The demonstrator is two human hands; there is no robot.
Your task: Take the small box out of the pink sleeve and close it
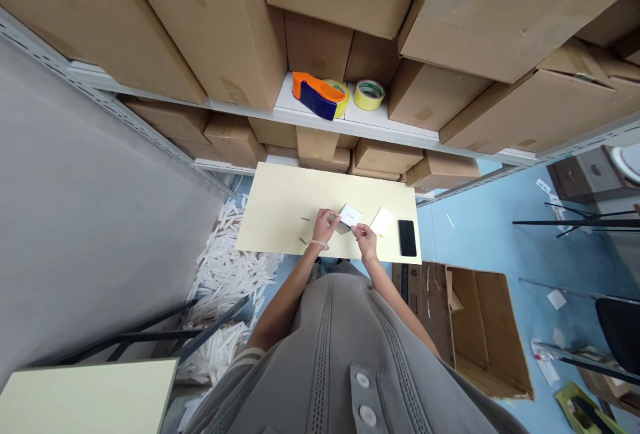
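Over the cream table [280, 204], my left hand [325, 225] pinches the left side of a small white printed piece [351, 215]. It looks like a little box or card with a grey-green lower part; I cannot tell which. At its lower right corner, the fingers of my right hand [366, 239] are closed on it too. A white sheet or card [383, 221] lies just right of that hand. Farther right is a black phone [407, 238]. Two small thin strips [304, 241] rest left of my left hand.
Shelves of cardboard boxes [320, 143] stand behind the table. An orange and blue tape dispenser [320, 95] and a yellow tape roll [369, 95] sit on the shelf. White paper scraps [230, 257] cover the floor at left; an open carton [487, 327] stands at right.
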